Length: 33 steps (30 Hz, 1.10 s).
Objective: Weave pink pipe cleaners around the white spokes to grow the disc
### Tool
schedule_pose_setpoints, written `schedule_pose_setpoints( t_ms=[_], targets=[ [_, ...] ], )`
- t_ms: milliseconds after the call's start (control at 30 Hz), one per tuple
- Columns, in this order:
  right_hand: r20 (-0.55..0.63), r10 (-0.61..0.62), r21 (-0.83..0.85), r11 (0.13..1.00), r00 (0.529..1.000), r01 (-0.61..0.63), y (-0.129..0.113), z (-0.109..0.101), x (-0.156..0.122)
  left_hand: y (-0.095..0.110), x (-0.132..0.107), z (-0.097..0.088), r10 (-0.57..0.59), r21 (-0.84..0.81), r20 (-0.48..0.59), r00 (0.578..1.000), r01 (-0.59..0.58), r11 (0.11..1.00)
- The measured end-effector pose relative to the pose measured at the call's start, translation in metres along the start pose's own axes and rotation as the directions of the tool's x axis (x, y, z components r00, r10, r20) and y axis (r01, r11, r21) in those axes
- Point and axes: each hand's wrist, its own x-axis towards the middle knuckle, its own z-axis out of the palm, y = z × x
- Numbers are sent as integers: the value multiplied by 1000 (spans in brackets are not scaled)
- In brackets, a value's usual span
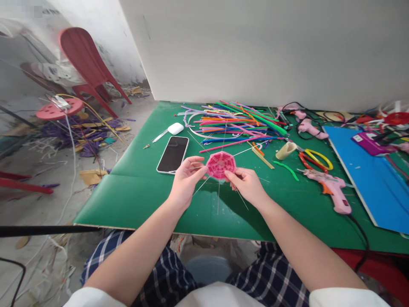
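Between my two hands is a pink woven disc [221,165], made of fuzzy pipe cleaner wound round thin wire spokes that stick out on all sides. My left hand [188,177] pinches a spoke and the disc's left edge between thumb and fingers. At the lower right edge, my right hand [246,183] grips the disc, its thumb on top and its fingers partly hidden beneath. The disc is held above the green table [143,192]. Behind it lies a pile of many-coloured pipe cleaners [236,123].
A phone [173,154] and a white earbud case [175,128] lie to the left. On the right are pliers [316,160], a pink glue gun [335,192] with a cord, a beige tube [286,150], a green pipe cleaner piece [287,169] and a blue board [367,179].
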Motion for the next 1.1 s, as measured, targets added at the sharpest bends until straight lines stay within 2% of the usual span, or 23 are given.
schedule_pose_setpoints(
  t_ms=[367,600,800,967,1100],
  targets=[
    [16,-29,-7,1000,999,29,3,1,0,-4,1,-2,-71,-61,-15,997,70,996],
    [33,-37,-34,999,999,38,4,1,0,-6,2,-4,-70,-44,-17,997,69,997],
    [22,-17,-8,1000,1000,17,5,1,0,-5,2,-4,-79,-36,-10,997,79,996],
    [-12,54,72,996,998,-53,6,2,2,-2,1,-3,-107,-26,-15,994,107,994],
    [-31,56,83,995,998,-53,5,2,3,-1,1,-3,-86,-3,-11,996,86,996]
  ],
)
